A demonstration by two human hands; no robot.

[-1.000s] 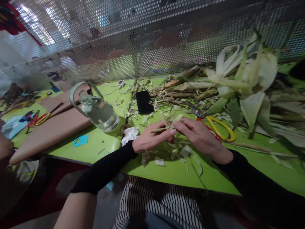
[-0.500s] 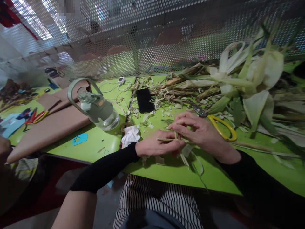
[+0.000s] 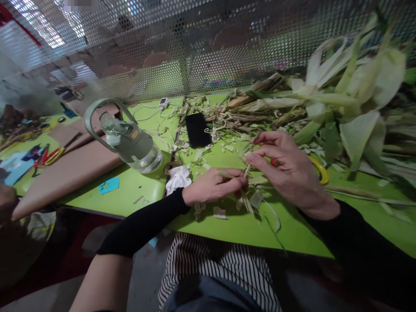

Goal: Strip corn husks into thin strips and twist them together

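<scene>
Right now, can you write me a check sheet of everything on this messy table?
Surface: green table, littered with bits.
Job's things: thin husk strips, pinched between both hands.
Clutter: husk scraps, corn husk pile, water bottle, black phone, crumpled tissue, yellow-handled scissors partly behind the right hand.
Hands: left hand and right hand, both closed on the strips.
Cables: white cable with a plug, near the screen.
Surroundings: perforated metal screen behind the table; brown card on the left.
</scene>
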